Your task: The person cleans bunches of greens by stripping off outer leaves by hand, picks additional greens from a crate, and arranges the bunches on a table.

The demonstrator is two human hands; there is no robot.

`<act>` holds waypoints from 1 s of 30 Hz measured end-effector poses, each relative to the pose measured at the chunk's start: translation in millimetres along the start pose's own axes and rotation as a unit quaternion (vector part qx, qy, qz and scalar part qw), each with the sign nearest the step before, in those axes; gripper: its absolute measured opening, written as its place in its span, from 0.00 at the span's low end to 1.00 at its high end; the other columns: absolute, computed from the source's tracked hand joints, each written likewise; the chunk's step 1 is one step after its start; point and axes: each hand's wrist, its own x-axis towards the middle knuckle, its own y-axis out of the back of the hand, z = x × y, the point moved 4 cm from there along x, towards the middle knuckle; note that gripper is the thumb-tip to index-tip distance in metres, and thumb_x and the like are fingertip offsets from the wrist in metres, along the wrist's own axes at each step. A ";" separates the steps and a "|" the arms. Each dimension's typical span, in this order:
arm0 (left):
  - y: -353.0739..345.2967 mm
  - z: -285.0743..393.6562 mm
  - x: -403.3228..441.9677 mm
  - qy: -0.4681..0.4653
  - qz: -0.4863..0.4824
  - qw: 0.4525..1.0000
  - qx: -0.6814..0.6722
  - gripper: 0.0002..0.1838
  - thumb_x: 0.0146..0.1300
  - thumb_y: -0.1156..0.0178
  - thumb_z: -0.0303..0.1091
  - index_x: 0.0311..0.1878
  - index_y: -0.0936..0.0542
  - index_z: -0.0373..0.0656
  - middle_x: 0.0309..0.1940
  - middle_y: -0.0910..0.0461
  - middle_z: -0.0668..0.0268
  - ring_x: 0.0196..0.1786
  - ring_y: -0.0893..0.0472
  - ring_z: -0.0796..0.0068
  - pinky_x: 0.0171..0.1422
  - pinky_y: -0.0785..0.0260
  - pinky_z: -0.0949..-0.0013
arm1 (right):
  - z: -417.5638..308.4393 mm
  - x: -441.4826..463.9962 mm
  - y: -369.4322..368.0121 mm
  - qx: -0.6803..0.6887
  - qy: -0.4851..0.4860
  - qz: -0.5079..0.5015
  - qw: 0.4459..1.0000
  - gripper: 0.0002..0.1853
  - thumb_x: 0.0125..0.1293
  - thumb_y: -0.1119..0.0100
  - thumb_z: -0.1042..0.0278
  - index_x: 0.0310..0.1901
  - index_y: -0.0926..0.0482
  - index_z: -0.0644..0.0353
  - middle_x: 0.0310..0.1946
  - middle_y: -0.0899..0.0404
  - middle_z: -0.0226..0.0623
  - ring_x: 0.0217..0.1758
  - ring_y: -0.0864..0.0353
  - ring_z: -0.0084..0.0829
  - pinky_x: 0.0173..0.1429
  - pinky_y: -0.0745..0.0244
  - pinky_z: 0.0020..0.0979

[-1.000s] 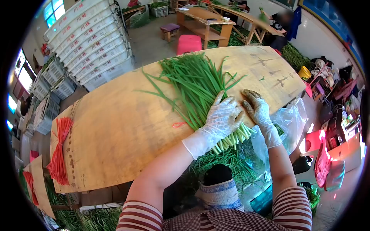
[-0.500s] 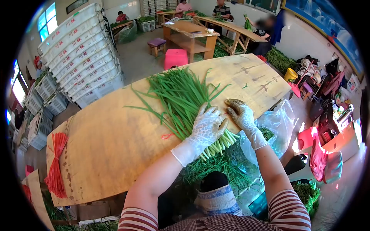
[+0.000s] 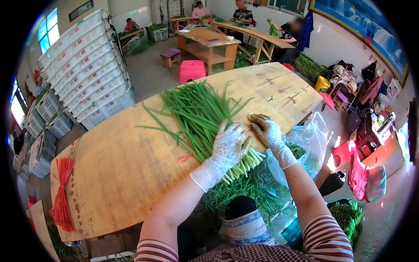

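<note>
A bunch of garlic chives (image 3: 196, 113) lies across the wooden table, leaves pointing away and pale cut stems at the near edge. My left hand (image 3: 229, 146), in a whitish stained glove, is closed over the bunch just above the stem ends. Beside it on the right, my gloved right hand (image 3: 267, 133) has its fingers drawn together, with a bit of red strand at the thumb. The other end of this red tie (image 3: 185, 158) shows left of the bunch; its middle is hidden beneath the leaves.
A bundle of red ties (image 3: 64, 192) lies at the left of the table (image 3: 118, 174). White crates (image 3: 87, 70) are stacked behind it. Loose greens (image 3: 244, 192) and a clear plastic bag (image 3: 312, 139) are at the near edge. Several people sit at tables farther back.
The whole view has shifted slightly, so things appear a little farther left. Both hands stay at the bunch in nearly the same pose.
</note>
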 end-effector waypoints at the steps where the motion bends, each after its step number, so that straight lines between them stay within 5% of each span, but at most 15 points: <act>1: 0.2 0.0 -0.1 -0.004 0.000 1.000 -0.002 0.11 0.64 0.44 0.40 0.41 0.18 0.45 0.44 0.19 0.63 0.59 0.25 0.64 0.73 0.47 0.50 | -0.1 -0.5 0.0 -0.001 0.000 0.002 1.000 0.16 0.61 0.39 0.62 0.50 0.17 0.54 0.51 0.19 0.41 0.56 0.22 0.43 0.61 0.28 0.39; 30: 9.5 5.6 -1.8 -0.029 0.075 0.996 -0.025 0.11 0.58 0.39 0.31 0.45 0.19 0.51 0.47 0.22 0.64 0.56 0.24 0.61 0.70 0.42 0.50 | -1.5 -1.8 -2.4 -0.004 0.004 0.010 1.000 0.16 0.62 0.40 0.58 0.48 0.17 0.54 0.49 0.18 0.41 0.55 0.22 0.43 0.61 0.28 0.39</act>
